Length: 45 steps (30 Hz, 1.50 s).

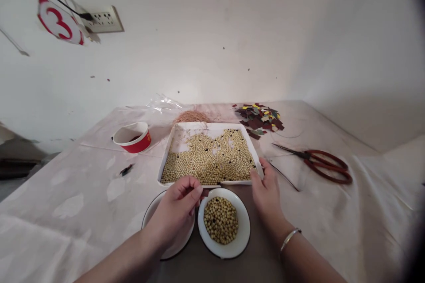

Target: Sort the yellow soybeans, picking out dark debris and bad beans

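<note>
A white tray [209, 126] with a layer of pale round bean-like grains [207, 159], a few dark ones among them, lies in the middle of the table. My right hand [265, 188] grips its front right corner, thumb over the rim and fingers outside. Just in front of the tray, my left hand [181, 205] is closed in a pinch; what sits between the fingertips is too small to make out. Beneath that hand is a white bowl [177, 247], largely covered by it. To its right stands another white bowl [244, 225] holding browner round grains [221, 220].
Scissors [318, 163] with reddish handles lie at right, near a thin dark strip [285, 176]. Behind the tray are a bundle of brown fibres [191, 117], clear plastic [162, 102] and a pile of coloured scraps [260, 118]. A red-and-white paper tub [136, 143] stands left.
</note>
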Each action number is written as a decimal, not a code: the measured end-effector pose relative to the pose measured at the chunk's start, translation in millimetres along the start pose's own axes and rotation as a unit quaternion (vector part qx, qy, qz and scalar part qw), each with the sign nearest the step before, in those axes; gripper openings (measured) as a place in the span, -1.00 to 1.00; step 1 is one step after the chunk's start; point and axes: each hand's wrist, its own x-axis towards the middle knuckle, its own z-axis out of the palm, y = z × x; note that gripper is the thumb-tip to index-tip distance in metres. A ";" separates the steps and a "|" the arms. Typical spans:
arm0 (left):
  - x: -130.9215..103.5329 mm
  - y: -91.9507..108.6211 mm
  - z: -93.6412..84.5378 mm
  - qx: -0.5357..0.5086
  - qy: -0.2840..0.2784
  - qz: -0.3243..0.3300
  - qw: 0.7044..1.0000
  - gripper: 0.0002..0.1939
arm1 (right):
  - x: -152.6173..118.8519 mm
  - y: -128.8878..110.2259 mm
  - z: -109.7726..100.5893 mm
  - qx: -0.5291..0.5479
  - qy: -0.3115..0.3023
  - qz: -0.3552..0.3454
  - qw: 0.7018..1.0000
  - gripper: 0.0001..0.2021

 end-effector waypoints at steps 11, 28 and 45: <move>2.2 0.3 -6.2 0.058 0.005 -0.013 0.998 -0.79 | -0.5 -6.4 -7.3 0.019 -0.028 0.043 0.998 -0.51; 3.2 1.2 -8.2 0.090 0.008 -0.016 0.996 -0.81 | 18.9 -45.9 -28.7 -0.043 -0.078 -0.174 0.981 -0.75; 3.6 -2.2 -12.4 0.112 0.007 -0.027 0.993 -0.82 | 57.0 -42.3 23.1 -0.212 -0.394 -0.263 0.855 -0.87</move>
